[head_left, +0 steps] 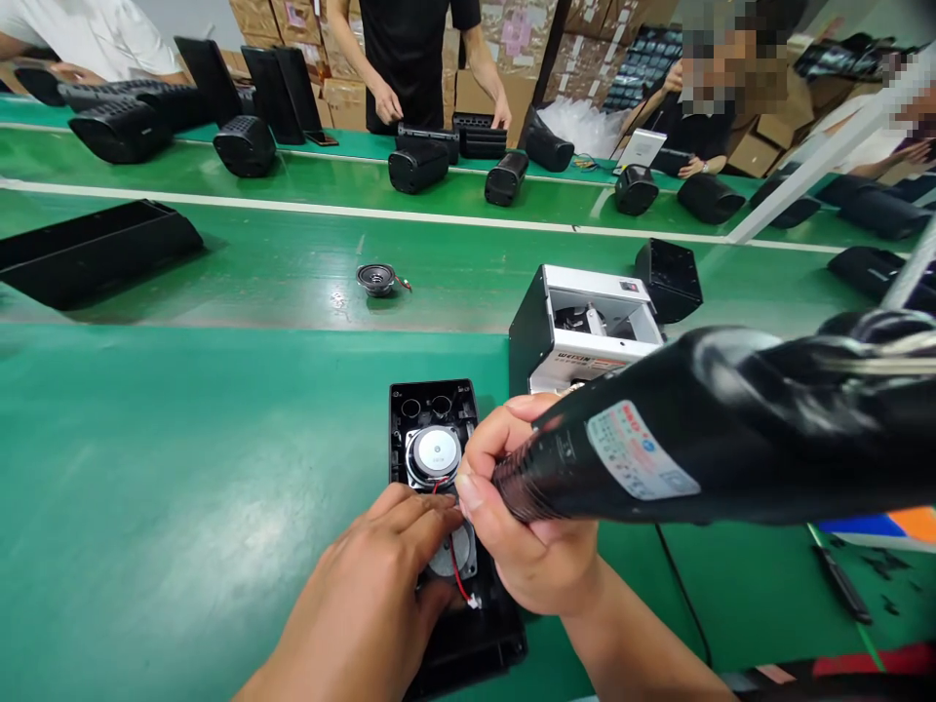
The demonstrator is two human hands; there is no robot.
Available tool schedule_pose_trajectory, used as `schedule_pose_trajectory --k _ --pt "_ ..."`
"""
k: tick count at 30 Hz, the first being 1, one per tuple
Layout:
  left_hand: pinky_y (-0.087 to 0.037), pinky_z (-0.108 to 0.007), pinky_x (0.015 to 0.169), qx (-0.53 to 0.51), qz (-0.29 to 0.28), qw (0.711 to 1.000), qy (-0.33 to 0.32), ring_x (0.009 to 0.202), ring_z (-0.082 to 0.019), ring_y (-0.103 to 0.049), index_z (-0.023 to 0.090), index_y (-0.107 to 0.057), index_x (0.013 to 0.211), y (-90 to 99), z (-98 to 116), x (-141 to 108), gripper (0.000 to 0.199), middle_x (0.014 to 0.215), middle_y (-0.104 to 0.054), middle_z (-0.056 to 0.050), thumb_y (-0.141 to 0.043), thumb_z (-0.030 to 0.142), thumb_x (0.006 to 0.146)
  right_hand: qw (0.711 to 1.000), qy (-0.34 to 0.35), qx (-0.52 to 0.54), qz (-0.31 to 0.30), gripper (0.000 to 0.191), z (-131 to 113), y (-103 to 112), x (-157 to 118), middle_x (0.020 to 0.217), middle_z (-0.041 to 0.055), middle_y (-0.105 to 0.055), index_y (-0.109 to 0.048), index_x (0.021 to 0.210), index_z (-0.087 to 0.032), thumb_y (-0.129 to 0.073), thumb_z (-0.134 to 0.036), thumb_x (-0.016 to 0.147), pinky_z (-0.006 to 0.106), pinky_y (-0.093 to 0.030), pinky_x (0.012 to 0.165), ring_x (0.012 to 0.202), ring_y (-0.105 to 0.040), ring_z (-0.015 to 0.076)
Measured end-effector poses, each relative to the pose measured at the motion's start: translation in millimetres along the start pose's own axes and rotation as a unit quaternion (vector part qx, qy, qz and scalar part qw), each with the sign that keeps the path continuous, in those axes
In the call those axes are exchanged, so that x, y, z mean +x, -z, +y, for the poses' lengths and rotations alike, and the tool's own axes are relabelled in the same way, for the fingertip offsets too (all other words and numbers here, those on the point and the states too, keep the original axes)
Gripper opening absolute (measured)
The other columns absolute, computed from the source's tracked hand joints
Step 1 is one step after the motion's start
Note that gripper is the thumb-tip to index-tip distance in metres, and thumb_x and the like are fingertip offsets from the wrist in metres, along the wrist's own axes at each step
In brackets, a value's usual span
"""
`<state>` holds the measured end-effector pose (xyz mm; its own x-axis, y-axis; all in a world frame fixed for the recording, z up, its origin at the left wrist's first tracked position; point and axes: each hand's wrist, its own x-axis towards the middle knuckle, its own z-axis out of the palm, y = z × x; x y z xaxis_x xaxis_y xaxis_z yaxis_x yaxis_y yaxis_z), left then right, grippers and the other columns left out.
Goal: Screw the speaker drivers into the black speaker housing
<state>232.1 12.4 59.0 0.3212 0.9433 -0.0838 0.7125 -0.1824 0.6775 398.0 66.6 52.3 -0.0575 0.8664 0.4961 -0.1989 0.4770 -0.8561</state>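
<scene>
A black speaker housing [493,634] lies open side up on the green bench, with a round speaker driver [437,450] set in its upper half. Below it sits a second driver [457,558], with a red wire ending in a white plug [474,602]. My left hand [380,570] reaches over the housing, fingers and thumb closed about the lower driver and partly hiding it. My right hand [545,556] is wrapped round the front of a black electric screwdriver [577,458], slanting in from the right. Its tip is hidden behind my fingers, close to my left fingertips.
Behind the housing stands a screw feeder [585,346]. A loose speaker driver [377,280] and a long black housing [95,244] lie beyond the mat. Right: a black-handled tool [840,585]. Across the bench, people handle black speakers [418,164]; a white post [826,146] rises right.
</scene>
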Motion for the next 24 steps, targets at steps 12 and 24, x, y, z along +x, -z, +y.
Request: schedule_pose_trajectory --k 12,24 --pt "-0.068 -0.062 0.103 0.007 0.019 1.0 -0.003 0.12 -0.035 -0.075 0.029 -0.078 0.133 -1.2 -4.4 -3.4 0.067 0.124 -0.081 -0.005 -0.078 -0.01 0.078 0.997 0.002 0.063 -0.046 0.023 -0.7 -1.8 12.6 0.088 -0.0039 -0.059 -0.057 0.097 -0.026 -0.073 -0.009 0.1 0.029 -0.05 0.059 0.066 -0.055 0.0142" --pt "-0.067 -0.051 0.108 0.003 0.045 0.999 -0.018 0.125 -0.03 -0.073 0.037 -0.066 0.14 -6.2 -7.2 -6.1 0.072 0.132 -0.075 -0.001 -0.071 -0.005 0.081 0.997 -0.011 0.055 -0.061 0.049 2.4 -1.8 11.5 0.091 -0.0068 -0.059 -0.051 0.13 -0.033 -0.073 -0.007 0.095 0.033 -0.049 0.071 0.073 -0.056 0.0169"
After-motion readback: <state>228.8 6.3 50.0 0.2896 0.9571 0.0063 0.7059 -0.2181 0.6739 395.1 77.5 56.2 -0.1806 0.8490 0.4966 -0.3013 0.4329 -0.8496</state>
